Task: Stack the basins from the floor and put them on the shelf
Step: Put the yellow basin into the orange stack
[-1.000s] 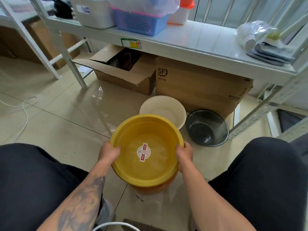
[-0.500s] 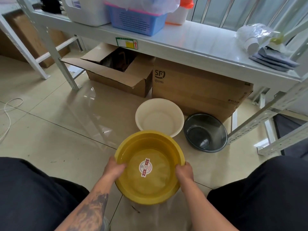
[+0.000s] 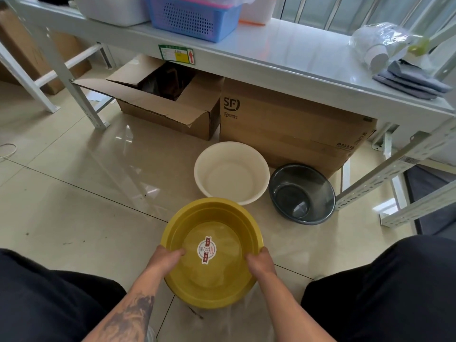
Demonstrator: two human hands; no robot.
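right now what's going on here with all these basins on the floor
A person crouching by a metal shelf holds a yellow basin by its rim, left hand on one side and right hand on the other. A white basin and a dark grey basin sit side by side on the tiled floor just beyond it, in front of cardboard boxes. Nothing is stacked yet, and no basin is on the shelf.
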